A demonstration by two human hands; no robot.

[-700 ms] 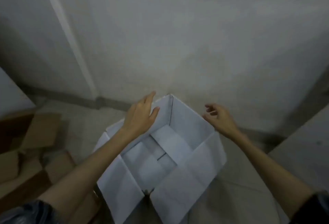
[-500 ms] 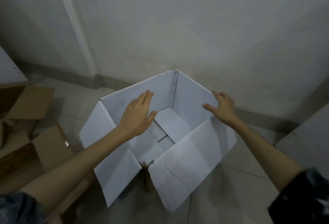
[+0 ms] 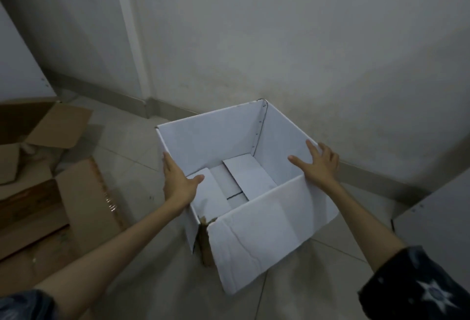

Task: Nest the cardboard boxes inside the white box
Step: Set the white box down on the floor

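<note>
Pale tiled floor [image 3: 132, 146] meets a grey plastered wall [image 3: 279, 39] in a dim corner, with a dark skirting strip along the join. At the far left, opened brown cardboard boxes [image 3: 43, 184] lie on the floor with their flaps spread, well apart from the hands. Moving rightward, the left hand [image 3: 178, 182] is laid on the left wall of the white box [image 3: 216, 136], fingers running along the outside and the thumb hooked over the rim to the inside, so it grips that edge loosely. That open-topped container stands on the floor near the wall; only its own folded bottom flaps show inside. Its near flap [image 3: 267, 230] hangs outward and down toward the camera, with a brown torn patch at the near left corner. On the right, the right hand [image 3: 318, 167] is spread open, palm pressed flat against the right wall at its upper rim, clasping nothing.
</note>
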